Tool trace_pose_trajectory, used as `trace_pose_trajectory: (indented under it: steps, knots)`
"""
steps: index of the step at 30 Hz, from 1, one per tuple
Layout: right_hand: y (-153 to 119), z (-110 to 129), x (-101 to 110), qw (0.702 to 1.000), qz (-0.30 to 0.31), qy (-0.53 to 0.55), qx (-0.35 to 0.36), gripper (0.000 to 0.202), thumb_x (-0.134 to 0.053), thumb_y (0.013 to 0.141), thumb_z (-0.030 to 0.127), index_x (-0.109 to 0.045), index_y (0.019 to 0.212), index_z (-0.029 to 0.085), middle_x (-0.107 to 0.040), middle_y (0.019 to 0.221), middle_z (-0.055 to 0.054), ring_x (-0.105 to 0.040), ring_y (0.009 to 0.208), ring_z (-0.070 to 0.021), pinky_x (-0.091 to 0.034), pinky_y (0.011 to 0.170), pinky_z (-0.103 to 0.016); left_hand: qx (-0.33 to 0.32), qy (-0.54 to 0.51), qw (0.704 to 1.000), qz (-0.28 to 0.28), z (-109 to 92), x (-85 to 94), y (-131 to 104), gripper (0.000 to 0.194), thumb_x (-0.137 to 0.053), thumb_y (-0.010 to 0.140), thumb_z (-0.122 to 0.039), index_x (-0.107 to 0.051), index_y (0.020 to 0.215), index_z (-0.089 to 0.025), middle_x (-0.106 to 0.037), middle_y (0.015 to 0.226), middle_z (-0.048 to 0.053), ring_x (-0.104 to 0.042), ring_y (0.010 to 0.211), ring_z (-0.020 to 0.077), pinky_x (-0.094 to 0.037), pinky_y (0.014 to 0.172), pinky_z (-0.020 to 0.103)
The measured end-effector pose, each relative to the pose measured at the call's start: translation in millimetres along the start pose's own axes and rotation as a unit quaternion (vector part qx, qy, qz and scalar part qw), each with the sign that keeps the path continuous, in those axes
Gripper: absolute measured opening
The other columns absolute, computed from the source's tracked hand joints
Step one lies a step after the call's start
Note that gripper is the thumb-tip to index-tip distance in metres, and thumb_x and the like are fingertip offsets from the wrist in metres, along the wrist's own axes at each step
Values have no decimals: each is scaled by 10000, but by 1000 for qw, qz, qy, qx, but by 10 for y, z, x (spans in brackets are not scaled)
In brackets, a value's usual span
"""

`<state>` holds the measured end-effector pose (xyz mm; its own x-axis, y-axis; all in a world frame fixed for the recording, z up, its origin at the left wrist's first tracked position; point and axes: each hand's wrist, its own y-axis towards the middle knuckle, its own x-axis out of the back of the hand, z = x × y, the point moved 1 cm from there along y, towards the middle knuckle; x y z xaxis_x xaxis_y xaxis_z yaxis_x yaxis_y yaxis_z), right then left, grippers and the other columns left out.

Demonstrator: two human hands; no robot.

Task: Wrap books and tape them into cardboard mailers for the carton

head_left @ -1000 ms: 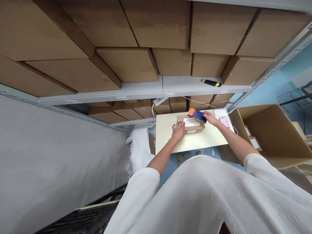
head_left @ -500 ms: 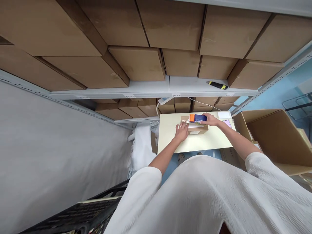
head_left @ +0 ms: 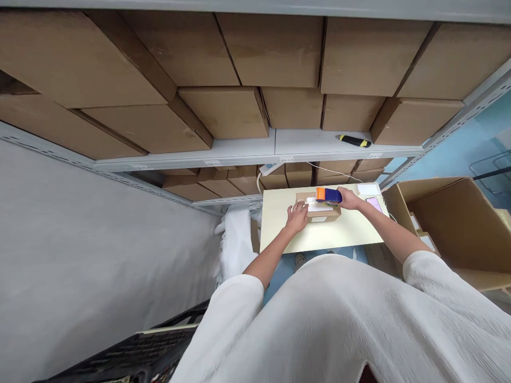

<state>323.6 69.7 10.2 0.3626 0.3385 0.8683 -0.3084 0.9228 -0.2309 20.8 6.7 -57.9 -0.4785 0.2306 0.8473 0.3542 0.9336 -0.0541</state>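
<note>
A small cardboard box [head_left: 329,218] lies on the pale yellow table [head_left: 279,234], with white paper on its top and a white label on the side facing me. My left hand [head_left: 297,215] rests on the left end of the box, fingers spread flat. Held over the box top is a blue and orange tape dispenser [head_left: 329,195], gripped by my right hand [head_left: 348,198]. Its orange end points left, towards my left fingers. Whether tape runs from it to the box is too small to make out.
A phone [head_left: 374,204] and a white pad [head_left: 368,189] lie at the table's right. A large open carton [head_left: 451,223] stands beyond. Boxes fill the shelf above, where a utility knife [head_left: 354,141] lies. White wrapping [head_left: 237,234] hangs at the left; a black crate [head_left: 159,351] is lower left.
The tape dispenser and my right hand have moved slightly right along the box, uncovering more of the white paper. My left hand stays on the box.
</note>
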Motion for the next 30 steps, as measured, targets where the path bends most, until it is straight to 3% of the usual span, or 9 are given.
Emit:
trace_pose_trajectory:
  steps: [4,7,9,14,20,24,30]
  knots:
    - [-29,-84,-57,999,-20,23,12,468,-843,859,570,-548,1053,262,-751,1098,-100,-689,940,-285,-500,809,-358,26,-135,987,-85,-99,135,181,511,-585,997,-152,-686,1489,-248,-684,1542,150,-619,1446,343,-442,1245,561]
    - [-40,-89,-86,999,-29,38,16,457,-846,853,547,-542,1039,261,-745,1089,-100,-689,936,-281,-494,793,-349,56,-274,949,-143,-248,227,361,438,-615,1011,-167,-706,1431,-250,-782,1305,118,-734,1197,273,-561,1103,444]
    - [-52,-83,-93,998,-31,49,16,461,-853,842,546,-542,1032,262,-741,1069,-93,-688,935,-281,-494,787,-346,73,-325,929,-161,-341,260,461,414,-636,994,-154,-712,1391,-246,-788,1265,110,-743,1148,244,-576,1070,405]
    - [-103,-95,-95,995,-46,80,22,482,-835,838,602,-533,1011,269,-732,1046,-81,-682,928,-278,-497,784,-348,170,-389,897,-123,-429,246,615,395,-721,935,-152,-703,1323,-225,-812,1200,111,-769,1083,226,-586,1044,397]
    - [-135,-134,-103,994,-52,88,26,467,-821,828,583,-508,991,276,-722,1046,-73,-679,940,-277,-516,798,-349,263,-503,821,-58,-492,168,755,503,-929,817,-235,-687,1255,-186,-832,1048,122,-817,950,253,-616,891,392]
    - [-159,-131,-110,992,-56,112,23,456,-821,830,565,-516,1000,272,-732,1037,-72,-676,942,-276,-532,796,-349,268,-513,813,-65,-530,152,781,572,-937,743,-131,-680,1253,-173,-823,944,90,-806,911,238,-622,858,379]
    - [-213,-43,-72,988,-41,147,25,422,-824,845,522,-544,1039,273,-760,1081,-58,-708,955,-263,-556,825,-344,272,-490,817,-139,-481,202,672,628,-843,751,-26,-608,1305,-204,-789,801,2,-795,816,211,-621,857,376]
